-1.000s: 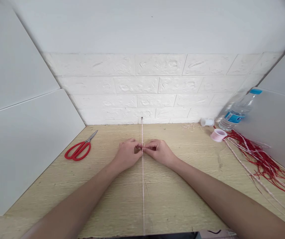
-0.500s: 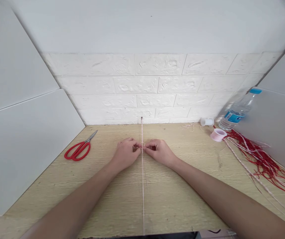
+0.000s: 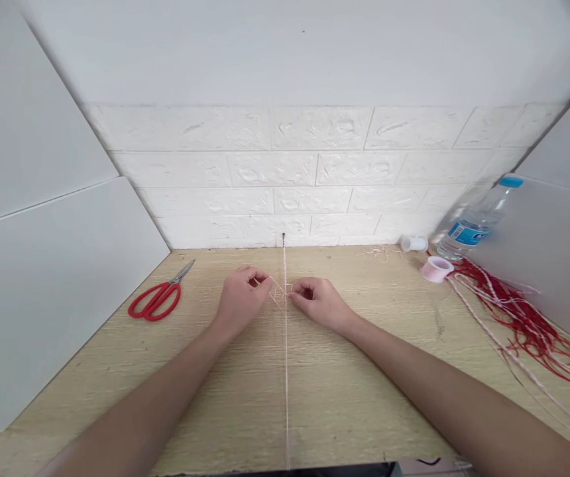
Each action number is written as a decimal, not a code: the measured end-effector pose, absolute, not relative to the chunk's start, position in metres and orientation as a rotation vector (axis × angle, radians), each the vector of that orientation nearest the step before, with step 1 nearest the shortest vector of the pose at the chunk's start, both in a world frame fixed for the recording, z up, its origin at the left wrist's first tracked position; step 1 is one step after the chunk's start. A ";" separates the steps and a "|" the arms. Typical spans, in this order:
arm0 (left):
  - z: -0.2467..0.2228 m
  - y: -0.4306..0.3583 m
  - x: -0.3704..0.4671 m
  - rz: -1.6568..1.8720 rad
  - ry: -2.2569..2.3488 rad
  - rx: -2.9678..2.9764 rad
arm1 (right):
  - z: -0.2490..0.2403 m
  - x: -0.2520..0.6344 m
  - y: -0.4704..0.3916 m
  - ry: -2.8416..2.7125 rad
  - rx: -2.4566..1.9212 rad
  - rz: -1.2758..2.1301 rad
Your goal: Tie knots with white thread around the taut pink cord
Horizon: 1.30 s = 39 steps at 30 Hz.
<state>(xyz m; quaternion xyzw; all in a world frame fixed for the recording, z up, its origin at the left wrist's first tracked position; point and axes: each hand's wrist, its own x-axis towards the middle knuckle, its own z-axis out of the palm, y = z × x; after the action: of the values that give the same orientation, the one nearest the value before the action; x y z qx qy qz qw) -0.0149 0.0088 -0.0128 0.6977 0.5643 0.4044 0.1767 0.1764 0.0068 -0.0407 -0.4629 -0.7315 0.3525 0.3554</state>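
Note:
A pale pink cord [image 3: 285, 371] runs taut from a small dark anchor [image 3: 284, 236] at the foot of the wall down to the table's front edge. Its upper stretch looks braided. On the left of it, my left hand [image 3: 246, 295] pinches a thin pale thread [image 3: 278, 286], which loops across to the cord. Close by on the right, my right hand [image 3: 317, 299] has thumb and index finger pinched on a thin thread end beside the cord.
Red-handled scissors [image 3: 158, 298] lie at the left. To the right are a white spool [image 3: 414, 243], a pink thread spool [image 3: 437, 269], a water bottle [image 3: 478, 222] and a tangle of red cords [image 3: 528, 318]. White panels stand on both sides.
My left hand has moved left, away from the cord, drawing the thread out into loops. The loose thread end that hung below the hands has been pulled up. My right hand has barely moved.

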 end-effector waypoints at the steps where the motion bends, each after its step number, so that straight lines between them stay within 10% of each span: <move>1: -0.012 0.009 -0.015 1.135 1.593 1.932 | -0.041 0.176 0.007 -1.887 -1.202 0.913; 21: -0.005 0.009 -0.016 0.942 1.156 1.164 | -0.041 0.180 0.008 -1.904 -1.161 0.960; 39: -0.013 0.005 -0.015 0.703 1.460 1.908 | -0.033 0.181 0.003 -1.729 -1.020 1.126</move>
<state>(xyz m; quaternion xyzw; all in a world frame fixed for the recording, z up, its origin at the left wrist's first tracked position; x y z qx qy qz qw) -0.0147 0.0048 -0.0129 0.7238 0.5537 0.2666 0.3136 0.1807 0.0028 -0.0330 -0.4048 -0.6858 0.4467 0.4077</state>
